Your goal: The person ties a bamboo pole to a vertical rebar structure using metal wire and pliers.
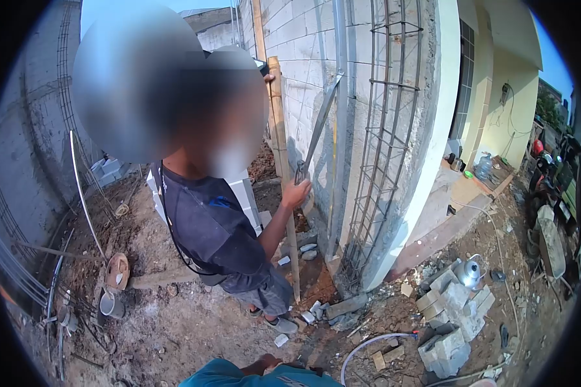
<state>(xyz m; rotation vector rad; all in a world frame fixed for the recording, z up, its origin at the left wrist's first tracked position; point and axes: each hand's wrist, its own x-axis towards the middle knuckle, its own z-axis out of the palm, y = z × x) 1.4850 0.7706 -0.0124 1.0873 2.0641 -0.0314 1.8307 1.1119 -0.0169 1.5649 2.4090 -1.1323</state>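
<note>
At the bottom edge, my teal shirt (219,374) shows, with part of my left hand (268,362) low in front of it. Its fingers are too small and cut off to make out. My right hand is out of the view. Just ahead stands a co-worker in a dark T-shirt (206,209), facing the block wall. One of the co-worker's hands (295,193) grips the handle of what looks like a hand saw (323,119), blade pointing up. The other hand (268,77) is at the top of an upright wooden post (280,142).
A steel rebar cage (387,138) stands against the wall. Broken blocks (455,306) and a metal kettle (468,273) lie to the right, near a pale hose (368,342). On the left are a bucket (112,304) and a round pan (117,271). The ground is uneven dirt.
</note>
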